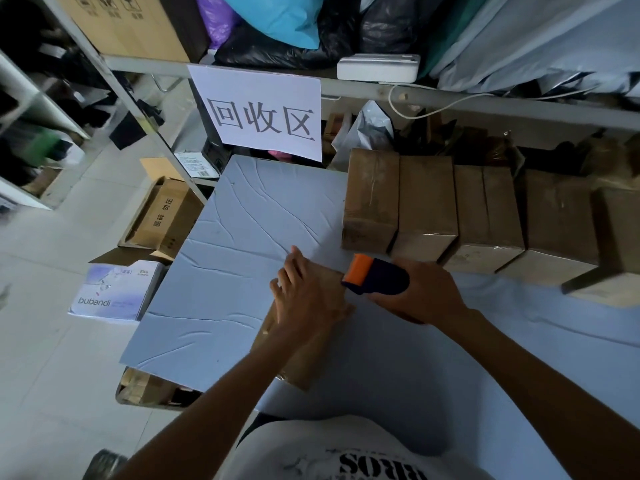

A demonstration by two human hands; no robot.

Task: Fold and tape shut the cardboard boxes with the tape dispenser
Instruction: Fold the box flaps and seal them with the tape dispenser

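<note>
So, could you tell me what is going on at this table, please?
A person is taping a cardboard box shut on the blue-covered table. The left hand presses flat on the box's top, while the right hand grips the orange and dark tape dispenser at the box's far edge. A row of closed boxes stands along the table's far right side.

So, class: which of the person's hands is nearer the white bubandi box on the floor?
Left. The left hand, flat on the cardboard box, lies right of the bubandi box; the right hand, gripping the tape dispenser, sits even farther right.
</note>
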